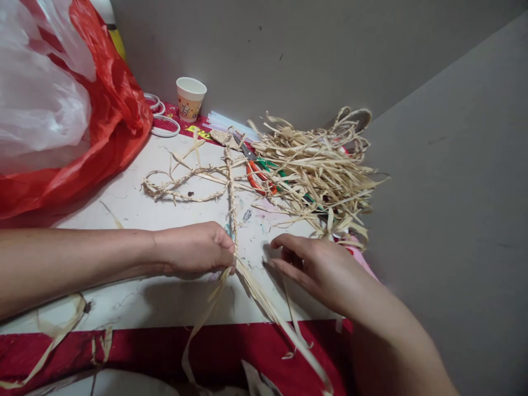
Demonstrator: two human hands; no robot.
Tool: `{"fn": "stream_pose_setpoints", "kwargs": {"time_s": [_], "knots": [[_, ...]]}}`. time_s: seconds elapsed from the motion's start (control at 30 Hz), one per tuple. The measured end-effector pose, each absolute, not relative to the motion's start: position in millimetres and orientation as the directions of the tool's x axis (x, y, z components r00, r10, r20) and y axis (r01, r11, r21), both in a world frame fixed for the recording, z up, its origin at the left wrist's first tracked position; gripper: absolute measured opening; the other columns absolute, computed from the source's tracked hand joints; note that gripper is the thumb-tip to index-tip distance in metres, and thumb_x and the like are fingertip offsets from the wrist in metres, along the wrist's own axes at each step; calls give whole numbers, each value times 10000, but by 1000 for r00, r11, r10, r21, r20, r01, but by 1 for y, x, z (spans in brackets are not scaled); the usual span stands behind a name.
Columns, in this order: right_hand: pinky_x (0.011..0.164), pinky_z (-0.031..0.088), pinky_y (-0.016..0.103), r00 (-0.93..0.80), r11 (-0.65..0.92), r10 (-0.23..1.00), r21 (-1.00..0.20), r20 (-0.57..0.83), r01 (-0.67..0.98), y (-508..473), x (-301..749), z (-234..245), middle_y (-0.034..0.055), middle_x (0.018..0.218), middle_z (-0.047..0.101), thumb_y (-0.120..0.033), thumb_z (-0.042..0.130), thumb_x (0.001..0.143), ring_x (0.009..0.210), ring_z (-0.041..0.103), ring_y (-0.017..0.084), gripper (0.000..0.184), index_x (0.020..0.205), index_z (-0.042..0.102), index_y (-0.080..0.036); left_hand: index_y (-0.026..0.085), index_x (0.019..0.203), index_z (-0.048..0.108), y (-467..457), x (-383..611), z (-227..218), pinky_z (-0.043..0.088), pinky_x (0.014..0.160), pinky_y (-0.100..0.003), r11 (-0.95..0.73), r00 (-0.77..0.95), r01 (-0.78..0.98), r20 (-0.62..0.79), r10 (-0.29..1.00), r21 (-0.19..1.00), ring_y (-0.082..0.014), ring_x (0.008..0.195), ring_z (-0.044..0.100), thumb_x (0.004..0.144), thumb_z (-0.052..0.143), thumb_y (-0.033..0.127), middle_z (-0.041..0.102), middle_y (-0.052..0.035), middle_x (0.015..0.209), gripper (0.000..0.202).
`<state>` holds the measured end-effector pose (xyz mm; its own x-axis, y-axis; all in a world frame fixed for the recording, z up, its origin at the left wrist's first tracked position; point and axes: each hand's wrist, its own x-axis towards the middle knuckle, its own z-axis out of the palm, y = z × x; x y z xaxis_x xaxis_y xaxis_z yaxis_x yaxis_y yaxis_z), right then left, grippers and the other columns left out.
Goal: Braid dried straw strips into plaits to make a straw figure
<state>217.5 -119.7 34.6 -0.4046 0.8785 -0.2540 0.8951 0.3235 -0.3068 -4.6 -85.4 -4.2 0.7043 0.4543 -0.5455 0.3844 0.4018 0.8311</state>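
Observation:
My left hand (198, 250) is closed, its fingertips pinching a braided straw cord (231, 203) at the lower end of the plait. Above the pinch the cord runs up the white table top, and a looped length of it lies to the left. Below, loose straw strands (264, 302) fan out and hang over the front edge. To the right, my right hand (313, 264) is held apart from the cord, thumb and index finger curved with a gap between them. A thin strand hangs below this hand; its upper end is hidden.
A heap of dry straw strips (317, 170) lies at the right, partly covering orange-handled scissors (258, 177). Behind stand a paper cup (191, 99), white rings (165, 126) and pale plastic sticks (231, 127). A red plastic bag (124, 121) fills the left; a grey wall (445, 192) bounds the right.

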Motion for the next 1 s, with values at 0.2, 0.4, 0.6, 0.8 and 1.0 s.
{"fn": "stream_pose_setpoints", "kwargs": {"time_s": [0.2, 0.4, 0.6, 0.8, 1.0], "knots": [[585, 391, 243, -414, 363, 889, -251, -197, 897, -134, 202, 34, 42, 726, 667, -310, 486, 898, 642, 606, 152, 205, 820, 632, -190, 149, 620, 567, -85, -5, -5, 120, 371, -232, 403, 707, 373, -537, 460, 836, -55, 372, 205, 685, 508, 233, 339, 76, 425, 121], [526, 325, 263, -318, 327, 917, -2, -241, 945, -127, 199, 23, 48, 666, 650, -402, 532, 863, 564, 583, 174, 264, 726, 598, -185, 150, 628, 572, -85, -5, -4, 124, 370, -231, 430, 714, 370, -548, 435, 823, -56, 361, 207, 693, 516, 257, 334, 78, 412, 137], [586, 347, 245, -383, 325, 880, -232, -280, 917, -119, 197, 12, 26, 683, 634, -205, 461, 875, 605, 544, 138, 188, 767, 612, -178, 148, 646, 590, -85, -5, -5, 122, 366, -218, 424, 712, 362, -540, 448, 830, -49, 364, 198, 691, 518, 247, 327, 86, 410, 130], [532, 354, 204, -406, 44, 847, -716, -343, 696, -122, 200, 29, -10, 642, 540, -264, 512, 859, 564, 435, 93, 154, 763, 568, -157, 149, 665, 594, -86, -5, -4, 147, 357, -206, 401, 705, 380, -541, 459, 834, -53, 369, 217, 714, 508, 242, 344, 80, 412, 135], [467, 316, 188, -395, -258, 784, -831, -478, 494, -125, 194, 29, -19, 618, 532, -324, 613, 811, 497, 387, 62, 190, 775, 592, -138, 158, 612, 549, -86, -6, 0, 160, 372, -198, 376, 701, 392, -537, 469, 840, -47, 377, 233, 731, 490, 226, 353, 76, 431, 149]]}}
